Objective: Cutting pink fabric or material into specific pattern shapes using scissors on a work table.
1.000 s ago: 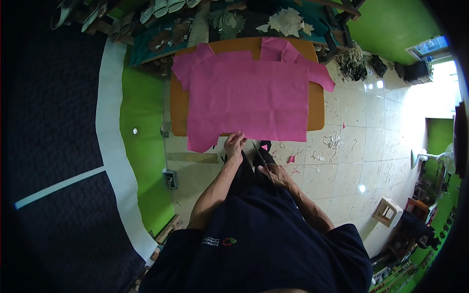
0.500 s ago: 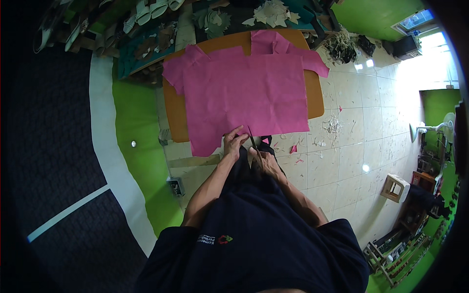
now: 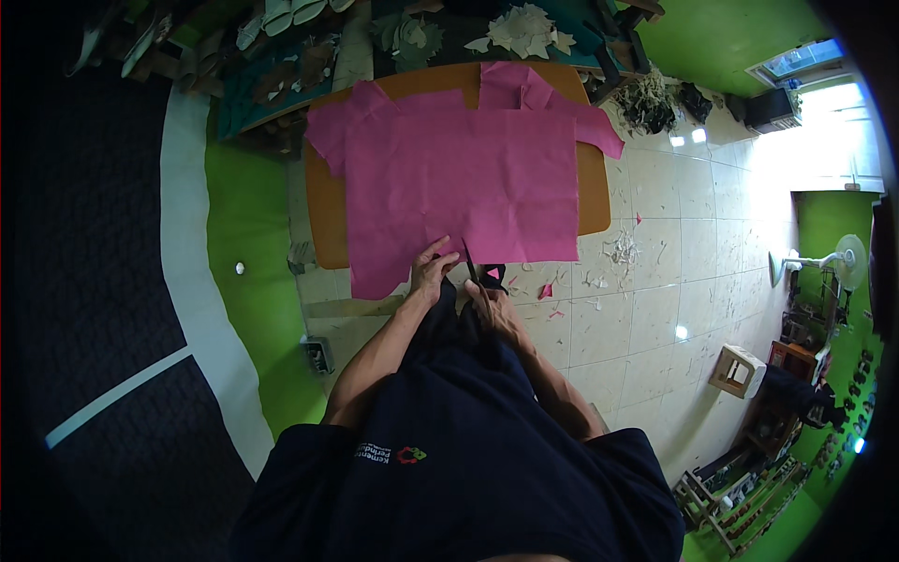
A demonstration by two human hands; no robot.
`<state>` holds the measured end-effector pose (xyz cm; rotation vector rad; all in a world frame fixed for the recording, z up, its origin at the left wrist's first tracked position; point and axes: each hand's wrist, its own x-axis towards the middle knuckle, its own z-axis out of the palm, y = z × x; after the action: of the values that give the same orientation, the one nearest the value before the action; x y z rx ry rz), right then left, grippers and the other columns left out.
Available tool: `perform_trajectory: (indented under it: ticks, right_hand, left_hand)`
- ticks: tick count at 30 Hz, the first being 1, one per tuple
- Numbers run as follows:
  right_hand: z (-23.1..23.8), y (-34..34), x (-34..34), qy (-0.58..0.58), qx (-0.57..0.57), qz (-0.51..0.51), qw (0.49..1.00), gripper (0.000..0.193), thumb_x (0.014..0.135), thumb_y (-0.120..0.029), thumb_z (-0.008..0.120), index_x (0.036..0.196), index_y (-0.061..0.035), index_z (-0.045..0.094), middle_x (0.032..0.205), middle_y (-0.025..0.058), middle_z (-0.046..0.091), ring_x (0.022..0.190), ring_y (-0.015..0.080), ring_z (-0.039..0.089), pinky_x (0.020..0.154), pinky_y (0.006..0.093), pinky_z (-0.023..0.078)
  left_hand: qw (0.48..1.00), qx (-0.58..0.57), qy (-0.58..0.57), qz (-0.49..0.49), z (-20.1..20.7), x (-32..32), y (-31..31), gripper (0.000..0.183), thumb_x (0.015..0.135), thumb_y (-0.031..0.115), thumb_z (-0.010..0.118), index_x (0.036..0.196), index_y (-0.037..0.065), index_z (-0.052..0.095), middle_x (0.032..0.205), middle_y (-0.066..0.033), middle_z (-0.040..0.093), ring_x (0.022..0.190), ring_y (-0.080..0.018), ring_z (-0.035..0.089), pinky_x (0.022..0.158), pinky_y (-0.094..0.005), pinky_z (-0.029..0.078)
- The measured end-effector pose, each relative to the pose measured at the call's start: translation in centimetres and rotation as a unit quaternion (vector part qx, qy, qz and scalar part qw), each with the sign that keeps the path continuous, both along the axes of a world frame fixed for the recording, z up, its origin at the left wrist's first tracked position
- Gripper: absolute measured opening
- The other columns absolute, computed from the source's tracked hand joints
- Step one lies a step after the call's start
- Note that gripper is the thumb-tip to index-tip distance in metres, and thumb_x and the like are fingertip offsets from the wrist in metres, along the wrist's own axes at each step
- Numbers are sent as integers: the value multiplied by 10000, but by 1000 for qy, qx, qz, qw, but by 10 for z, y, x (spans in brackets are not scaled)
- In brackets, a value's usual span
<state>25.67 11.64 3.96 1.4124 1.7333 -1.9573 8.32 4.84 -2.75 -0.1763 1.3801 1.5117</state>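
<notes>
A large pink sheet of leather-like material is spread over a brown table, its near edge hanging towards me. At that edge my left hand grips the sheet between thumb and fingers. Close by on the right, my right hand is closed around a pair of dark scissors. Their blades point away from me and reach over the sheet's near edge, just right of my left fingertips. The handles are mostly hidden in my right hand.
Small pink scraps and pale shavings litter the tiled floor on the right. Beyond the table stands a bench with light cut pieces. A white stool and a fan are farther right; a green wall rises left.
The whole view has shifted slightly, so everything sits a little farther left. Both hands and the scissors keep nearly the same place at the sheet's near edge.
</notes>
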Motion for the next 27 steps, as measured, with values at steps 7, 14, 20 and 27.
perform_trajectory:
  ticks: [7,14,20,27]
  right_hand:
    - [-9,3,-18,4,1,-8,1000,863,881,-788,461,825,52,647,642,148,598,661,253,626,643,397,472]
    - [-14,2,-20,-9,-28,-71,997,701,864,-740,560,804,-42,603,637,-2,474,564,118,486,522,286,381]
    - [-14,2,-20,-31,-2,-75,997,765,828,-752,602,738,8,620,579,42,510,543,158,543,526,322,421]
    - [-2,-1,-25,-2,-32,-71,997,717,859,-741,574,744,-34,601,595,-5,475,529,120,502,498,274,385]
  left_hand:
    - [999,33,-10,21,5,5,0,613,798,-30,764,1376,27,566,793,4,626,724,-89,640,690,-221,522]
    - [999,43,-23,9,6,4,1,618,812,-83,710,1394,-18,512,906,-50,623,810,-143,676,786,-247,596]
    - [999,38,-11,-5,9,0,3,627,821,-57,728,1406,-6,509,921,-45,629,810,-136,664,776,-253,585]
    - [998,24,-32,47,2,-11,-5,649,806,-12,763,1410,25,527,909,-50,675,823,-142,667,785,-260,540]
